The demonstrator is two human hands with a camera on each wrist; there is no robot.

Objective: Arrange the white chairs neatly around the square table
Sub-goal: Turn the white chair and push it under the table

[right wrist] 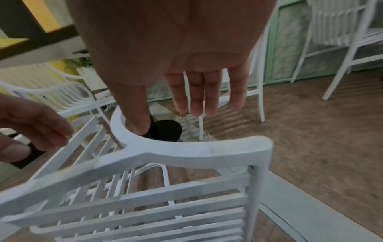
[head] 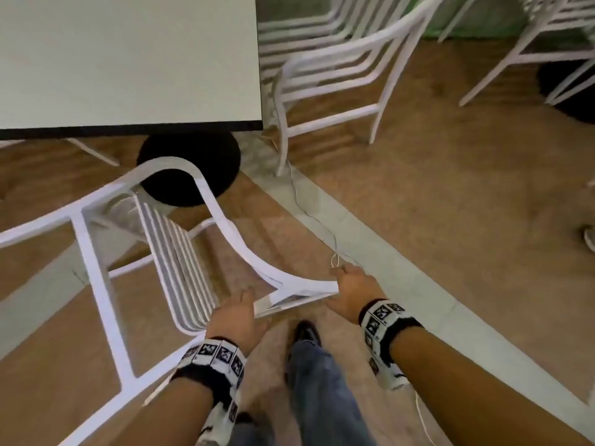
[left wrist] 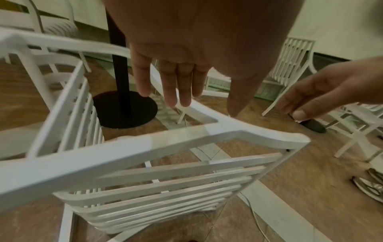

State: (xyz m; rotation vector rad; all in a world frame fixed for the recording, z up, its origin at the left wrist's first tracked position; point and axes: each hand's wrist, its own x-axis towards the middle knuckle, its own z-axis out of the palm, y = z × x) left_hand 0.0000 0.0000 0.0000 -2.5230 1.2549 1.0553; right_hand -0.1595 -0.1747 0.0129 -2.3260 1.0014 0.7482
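Both grips slack-fingered: left hand (head: 240,313), right hand (head: 349,289) flanking white chair (head: 180,252) backrest.

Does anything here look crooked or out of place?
Yes. The near white chair sits askew, angled to the square table edge rather than squared up and tucked in. Both the left hand and right hand are open at its top rail. A thin cord trails across the floor.

white slatted chair (head: 180,252), pale table (head: 128,59), black base (head: 193,162)

Black-and-white marker wristbands (head: 215,358), blue jeans (head: 317,391), black shoe (head: 306,331)
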